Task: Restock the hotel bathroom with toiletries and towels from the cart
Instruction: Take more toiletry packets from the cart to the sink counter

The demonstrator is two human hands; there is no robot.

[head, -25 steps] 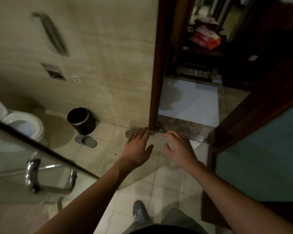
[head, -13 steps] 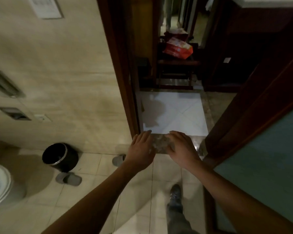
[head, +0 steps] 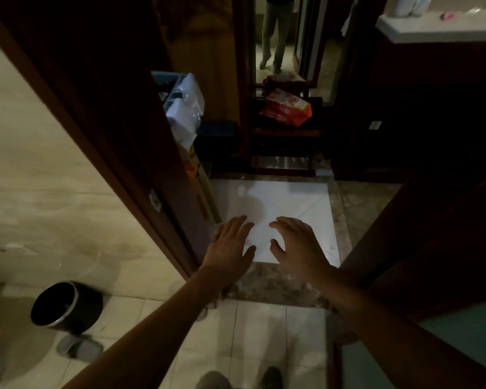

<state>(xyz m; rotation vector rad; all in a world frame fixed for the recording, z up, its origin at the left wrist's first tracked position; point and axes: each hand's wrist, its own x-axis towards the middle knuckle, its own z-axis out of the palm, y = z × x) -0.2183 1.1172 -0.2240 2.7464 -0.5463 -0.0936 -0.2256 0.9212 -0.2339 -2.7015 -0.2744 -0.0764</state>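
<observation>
— Where are you now?

— At the bathroom doorway. A second ago the toilet and the glass door handle were on my left; now they are out of view and the door frame (head: 141, 175) fills that side. The black bin (head: 66, 306) sits low on my left on the bathroom tiles

— And your hands?

— Both empty. My left hand (head: 230, 245) and right hand (head: 298, 245) are held out flat over the white floor tile (head: 286, 200) past the threshold, fingers spread and relaxed, gripping nothing

— Can you see the cart?

— Yes, it has come into view just beyond the frame: the cart (head: 171, 91) with plastic-wrapped white packs (head: 187, 108) on it, likely the supplies. Further off a red package (head: 286, 108) lies on a dark wooden stand

— So restocking is not begun?

— I judge not; I am heading out to fetch the first load
</observation>
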